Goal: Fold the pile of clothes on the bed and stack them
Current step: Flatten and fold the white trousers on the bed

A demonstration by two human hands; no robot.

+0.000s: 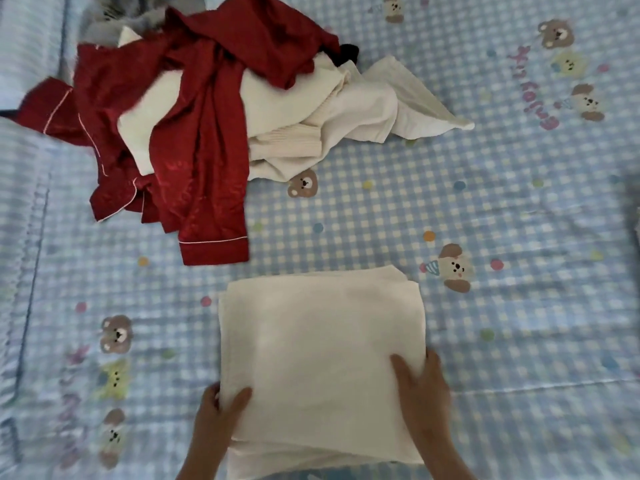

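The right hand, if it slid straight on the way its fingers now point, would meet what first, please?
The right hand points up and slightly left across the folded white cloth it grips. Beyond that cloth's far edge comes bare checked sheet, then probably the white garments of the unfolded pile.

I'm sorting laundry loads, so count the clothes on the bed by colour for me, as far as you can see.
Red: 2, satin top and trousers
White or cream: 3, folded piece gripped by left hand and right hand, plus sweater and towel
Grey: 1
Black: 1
Total: 7, though the pile may hide more.
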